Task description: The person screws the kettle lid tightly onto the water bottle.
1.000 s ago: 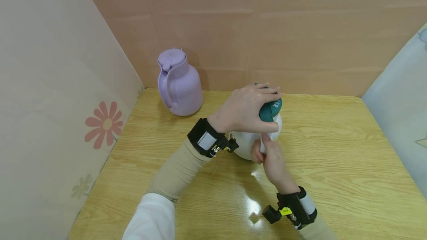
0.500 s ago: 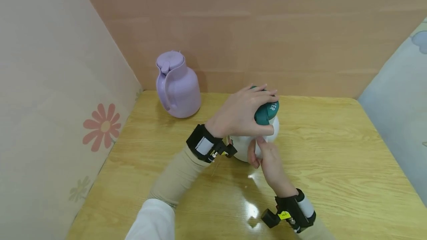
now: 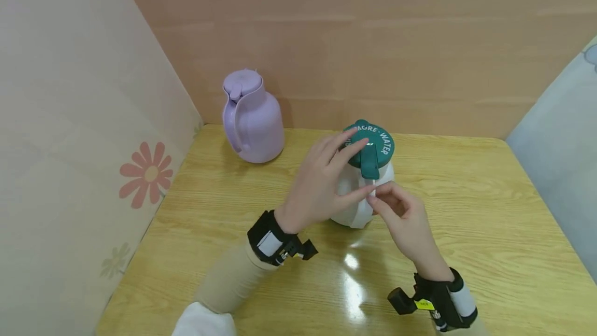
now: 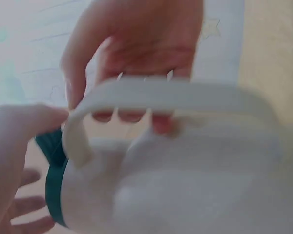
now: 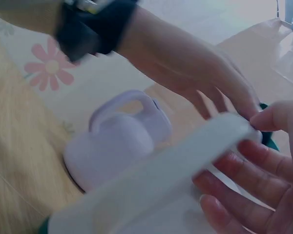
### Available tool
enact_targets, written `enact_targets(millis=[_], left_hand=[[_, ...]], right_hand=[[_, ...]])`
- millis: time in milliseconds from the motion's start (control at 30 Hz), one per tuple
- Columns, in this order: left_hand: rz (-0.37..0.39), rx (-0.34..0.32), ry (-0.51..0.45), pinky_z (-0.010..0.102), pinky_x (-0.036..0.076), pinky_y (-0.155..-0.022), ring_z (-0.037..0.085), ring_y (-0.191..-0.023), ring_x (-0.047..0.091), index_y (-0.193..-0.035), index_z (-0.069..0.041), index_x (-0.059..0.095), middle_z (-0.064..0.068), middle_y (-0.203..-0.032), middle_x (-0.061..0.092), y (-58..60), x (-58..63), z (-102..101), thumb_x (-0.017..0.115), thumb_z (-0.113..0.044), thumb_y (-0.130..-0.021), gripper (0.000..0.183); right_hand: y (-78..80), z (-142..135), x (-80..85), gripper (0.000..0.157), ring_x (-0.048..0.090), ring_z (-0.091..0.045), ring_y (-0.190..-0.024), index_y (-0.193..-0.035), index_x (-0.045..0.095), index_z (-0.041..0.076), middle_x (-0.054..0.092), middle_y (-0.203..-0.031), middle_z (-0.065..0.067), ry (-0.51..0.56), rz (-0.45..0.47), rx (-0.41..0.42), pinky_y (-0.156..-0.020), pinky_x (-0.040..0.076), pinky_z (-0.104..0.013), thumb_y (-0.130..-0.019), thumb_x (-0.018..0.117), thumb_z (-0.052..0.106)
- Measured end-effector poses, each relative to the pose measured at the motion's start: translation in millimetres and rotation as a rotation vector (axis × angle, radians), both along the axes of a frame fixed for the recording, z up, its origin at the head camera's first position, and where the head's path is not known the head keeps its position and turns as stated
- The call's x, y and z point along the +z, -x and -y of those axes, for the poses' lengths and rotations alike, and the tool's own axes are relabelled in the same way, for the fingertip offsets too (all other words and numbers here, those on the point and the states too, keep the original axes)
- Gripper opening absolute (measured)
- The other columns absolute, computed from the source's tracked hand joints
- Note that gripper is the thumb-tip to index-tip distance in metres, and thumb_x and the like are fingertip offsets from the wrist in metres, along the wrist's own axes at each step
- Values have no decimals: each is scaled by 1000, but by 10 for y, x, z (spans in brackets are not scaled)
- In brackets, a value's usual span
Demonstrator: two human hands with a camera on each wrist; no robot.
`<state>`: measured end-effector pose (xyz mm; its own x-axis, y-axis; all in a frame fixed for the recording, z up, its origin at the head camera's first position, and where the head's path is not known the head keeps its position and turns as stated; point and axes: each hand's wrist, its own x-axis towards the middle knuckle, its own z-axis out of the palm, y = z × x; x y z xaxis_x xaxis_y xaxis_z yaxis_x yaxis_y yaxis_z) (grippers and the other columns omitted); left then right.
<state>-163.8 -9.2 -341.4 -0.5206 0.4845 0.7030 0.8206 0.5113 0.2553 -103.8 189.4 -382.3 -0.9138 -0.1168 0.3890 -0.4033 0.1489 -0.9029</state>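
A white jug (image 3: pixel 342 214) with a green lettered lid (image 3: pixel 384 157) stands upright on the table. Its white handle (image 4: pixel 161 95) faces me. My left hand (image 3: pixel 314 185) is spread beside the lid, fingers extended over its left side and thumb by the handle's top. My right hand (image 3: pixel 408 224) is at the right of the handle. In the right wrist view its thumb lies at the handle's upper end (image 5: pixel 234 126) and its loosely bent fingers (image 5: pixel 246 175) are apart from one another, not wrapped round it. Whether the thumbs touch the handle is hard to tell.
A lilac jug (image 3: pixel 261 126) stands at the back left of the wooden table (image 3: pixel 466 232), its handle toward the left front. A brown back wall (image 3: pixel 420 66) rises behind the table's far edge. A flowered panel (image 3: pixel 93 134) borders the left side.
My left hand has drawn back left from the lid, uncovering its top and lettering. My right hand has loosened from the handle and shifted right. The white jug stays in place.
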Motion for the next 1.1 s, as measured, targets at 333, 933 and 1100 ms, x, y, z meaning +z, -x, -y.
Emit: enact_targets(millis=[333, 933, 1100], left_hand=[[352, 72, -296, 31, 47, -92, 18, -108, 52, -125, -4, 45, 7, -118, 52, -560, -380, -111, 87, -34, -82, 67], [585, -124, -339, 13, 46, -64, -1, -75, 54, -108, -12, 62, -7, -88, 61, -519, -511, -362, 77, -21, -93, 22], [551, -91, -320, 14, 37, -53, -2, -60, 44, -87, -13, 65, -9, -69, 50, -499, -494, -380, 75, -21, -95, 15]], right_hand=[[82, -349, -75, 23, 70, -15, -86, -111, 76, -2, 75, -92, -7, -41, 23, -305, -70, 55, -21, -105, 58, 11], [347, -526, -806, 93, 24, -53, -143, -160, 16, -1, 23, -160, -29, -419, 334, 44, -106, 28, -72, -92, 76, 19], [347, -471, -922, 90, 36, -44, -138, -155, 29, 1, 40, -152, -24, -374, 299, 88, -106, 32, -67, -85, 85, 16]])
